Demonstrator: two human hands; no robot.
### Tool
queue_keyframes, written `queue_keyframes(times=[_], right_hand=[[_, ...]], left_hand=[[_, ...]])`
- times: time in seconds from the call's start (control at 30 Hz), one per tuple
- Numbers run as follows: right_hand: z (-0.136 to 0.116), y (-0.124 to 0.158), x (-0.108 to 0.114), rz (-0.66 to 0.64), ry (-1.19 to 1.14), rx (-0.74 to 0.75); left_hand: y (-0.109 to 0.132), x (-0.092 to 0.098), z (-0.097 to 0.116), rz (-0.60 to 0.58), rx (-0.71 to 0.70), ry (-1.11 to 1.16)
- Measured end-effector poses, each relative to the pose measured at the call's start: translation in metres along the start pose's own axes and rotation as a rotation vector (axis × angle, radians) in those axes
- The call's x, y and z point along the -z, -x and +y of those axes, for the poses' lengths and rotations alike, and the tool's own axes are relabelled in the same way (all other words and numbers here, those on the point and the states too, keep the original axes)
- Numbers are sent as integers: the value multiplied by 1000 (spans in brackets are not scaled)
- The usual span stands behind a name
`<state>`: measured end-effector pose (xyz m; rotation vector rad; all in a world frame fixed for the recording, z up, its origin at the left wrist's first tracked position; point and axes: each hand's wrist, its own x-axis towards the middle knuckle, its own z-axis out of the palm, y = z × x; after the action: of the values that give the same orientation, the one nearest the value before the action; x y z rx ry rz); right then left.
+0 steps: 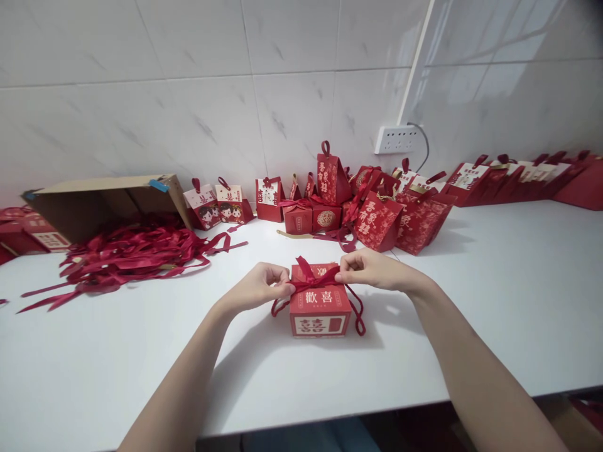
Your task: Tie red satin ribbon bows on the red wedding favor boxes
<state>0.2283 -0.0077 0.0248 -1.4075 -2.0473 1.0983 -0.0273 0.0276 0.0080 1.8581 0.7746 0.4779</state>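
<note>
A small red gift box (320, 302) with Chinese characters sits on the white table, its patterned front facing me. Across its top runs a dark red ribbon (315, 282), tied in a bow at the middle. My left hand (264, 284) pinches the ribbon at the box's left side. On the right side, my right hand (365, 269) pinches the other part of the bow between thumb and fingers. Dark red cord loops (360, 317) hang down at both sides of the box.
Loose red ribbons (136, 254) spill from a cardboard box (108, 188) lying on its side at the left. Several red gift boxes (379, 220) stand along the tiled wall, with more at the far right. A white power strip (396, 140) is on the wall.
</note>
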Motion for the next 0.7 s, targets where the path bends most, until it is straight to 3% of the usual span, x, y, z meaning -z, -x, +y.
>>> queue_keyframes(times=[0.23,0.33,0.4,0.47,0.57,0.7], right_hand=[[1,1,2,-24,-51,42],[6,-5,2,170,-133,66],[8,-12,-1,375,-190,91],[8,-21,-10,489,-230,100],[4,-31,-25,404,-302,87],[-1,-34,-38,218,-435,81]], left_hand=[[1,0,4,19,-14,-39],[0,-4,5,106,-106,-10],[-1,-11,7,236,-224,22],[-3,-21,11,399,-315,-47],[-5,-34,15,510,-337,-285],[-5,-41,16,469,-336,-421]])
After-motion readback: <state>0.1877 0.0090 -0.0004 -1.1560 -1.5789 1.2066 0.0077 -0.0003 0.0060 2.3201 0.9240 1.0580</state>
